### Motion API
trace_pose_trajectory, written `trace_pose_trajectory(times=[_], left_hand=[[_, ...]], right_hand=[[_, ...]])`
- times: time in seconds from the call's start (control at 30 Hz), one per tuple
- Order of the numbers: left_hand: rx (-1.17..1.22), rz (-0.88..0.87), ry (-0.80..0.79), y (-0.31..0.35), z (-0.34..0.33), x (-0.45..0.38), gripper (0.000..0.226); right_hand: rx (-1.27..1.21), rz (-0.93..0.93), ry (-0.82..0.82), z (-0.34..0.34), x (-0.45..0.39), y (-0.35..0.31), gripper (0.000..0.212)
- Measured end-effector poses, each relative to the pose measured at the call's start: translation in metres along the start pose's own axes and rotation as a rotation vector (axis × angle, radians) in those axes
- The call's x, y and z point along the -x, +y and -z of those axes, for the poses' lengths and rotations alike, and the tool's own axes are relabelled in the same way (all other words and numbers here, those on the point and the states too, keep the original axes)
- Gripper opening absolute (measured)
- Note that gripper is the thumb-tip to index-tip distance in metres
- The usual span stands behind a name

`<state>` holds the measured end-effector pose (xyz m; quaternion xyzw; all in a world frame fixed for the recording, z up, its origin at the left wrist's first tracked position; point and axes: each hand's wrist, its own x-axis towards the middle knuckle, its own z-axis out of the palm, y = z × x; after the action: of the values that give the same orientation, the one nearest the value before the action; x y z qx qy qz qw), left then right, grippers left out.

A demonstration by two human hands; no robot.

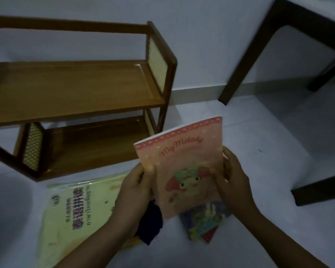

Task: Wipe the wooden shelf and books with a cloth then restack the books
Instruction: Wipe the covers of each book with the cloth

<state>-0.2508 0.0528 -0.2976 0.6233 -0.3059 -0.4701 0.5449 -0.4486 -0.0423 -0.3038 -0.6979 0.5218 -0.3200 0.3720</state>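
Note:
A pink book [184,157] with a cartoon cover is held upright above the floor between both hands. My left hand [135,190] grips its left edge and also holds a dark blue cloth [150,222] that hangs below the palm. My right hand [232,176] grips the book's right edge. A large yellow book [74,215] lies flat on the floor at the lower left. A small colourful book [203,219] lies on the floor under the pink one, on top of another. The wooden shelf [75,89] stands at the left with both tiers bare.
A dark table leg [246,60] stands against the white wall at the upper right, and another dark frame piece [317,190] rests on the floor at the right. The pale floor [269,142] stretches between the shelf and the table.

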Motion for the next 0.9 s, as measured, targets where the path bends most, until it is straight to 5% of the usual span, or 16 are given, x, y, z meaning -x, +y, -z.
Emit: trace_pose_trajectory(times=[0.13,0.27,0.4,0.5,0.57,0.7,0.83,0.9], left_hand=[[0.036,0.112,-0.243,-0.041,-0.049,-0.048,0.023],[-0.393,-0.006,-0.171,-0.1,-0.075,-0.089,0.028],[-0.804,0.054,-0.149,-0.141,-0.068,-0.105,0.091],[-0.825,0.086,-0.196,-0.143,-0.066,-0.103,0.099],[-0.734,0.012,-0.234,-0.128,-0.067,-0.097,0.092],[-0.663,-0.202,-0.161,-0.084,-0.023,-0.078,0.08],[-0.961,-0.175,-0.06,-0.094,0.089,-0.042,0.095],[-0.89,-0.023,-0.012,-0.104,0.133,-0.015,0.098]], right_hand=[[0.215,-0.168,-0.041,0.003,-0.022,0.064,0.042],[0.295,-0.36,-0.117,-0.008,-0.04,0.114,0.055],[0.438,-0.343,-0.174,-0.017,-0.042,0.144,0.06],[0.531,-0.396,-0.224,-0.019,-0.043,0.155,0.065],[0.614,-0.308,-0.255,-0.026,-0.04,0.152,0.067],[0.66,0.189,-0.239,-0.07,-0.009,0.106,0.066],[0.516,0.167,-0.746,-0.124,0.05,0.051,0.071],[0.642,0.2,-0.804,-0.141,0.063,0.05,0.076]])
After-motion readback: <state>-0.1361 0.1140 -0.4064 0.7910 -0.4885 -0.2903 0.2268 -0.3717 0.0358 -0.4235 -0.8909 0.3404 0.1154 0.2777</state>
